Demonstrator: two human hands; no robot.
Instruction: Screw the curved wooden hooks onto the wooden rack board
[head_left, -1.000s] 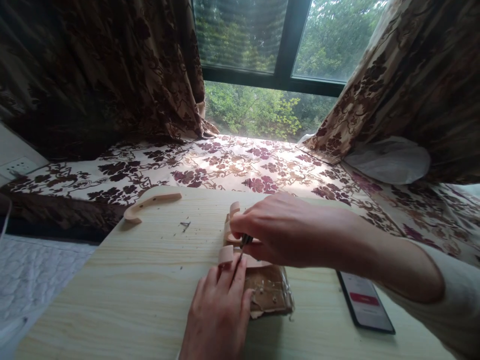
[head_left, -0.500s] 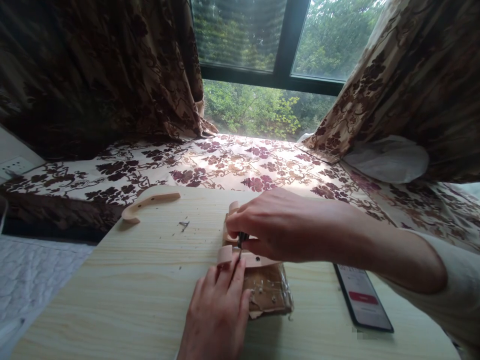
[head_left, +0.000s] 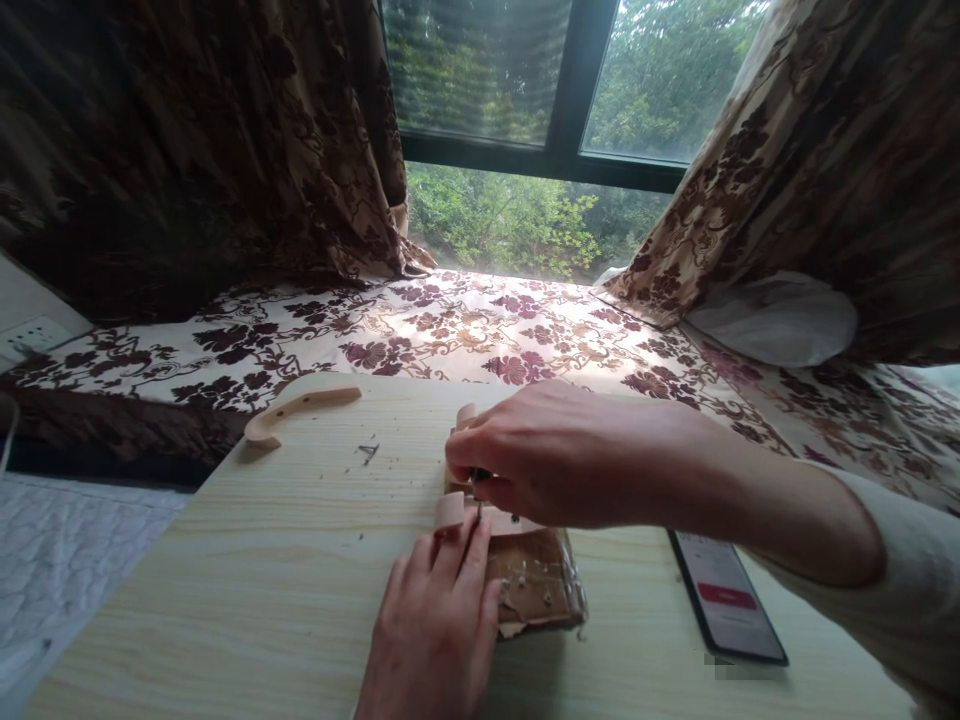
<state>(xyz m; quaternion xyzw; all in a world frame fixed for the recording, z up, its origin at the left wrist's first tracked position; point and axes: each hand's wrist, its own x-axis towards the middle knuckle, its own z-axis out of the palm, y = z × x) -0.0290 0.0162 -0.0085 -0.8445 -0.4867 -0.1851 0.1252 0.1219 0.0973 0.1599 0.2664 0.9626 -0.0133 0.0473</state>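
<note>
- Curved wooden piece lay on brown block, long axis left-right.
- Left hand was nearer, fingers slightly spread on it.
- Right hand: fingers pinched tool above, shaft down.

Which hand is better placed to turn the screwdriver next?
Likely the right hand: it grips the screwdriver, shaft pointing down at the curved wooden piece. The left hand is occupied, fingers on that piece beside the shaft.
</note>
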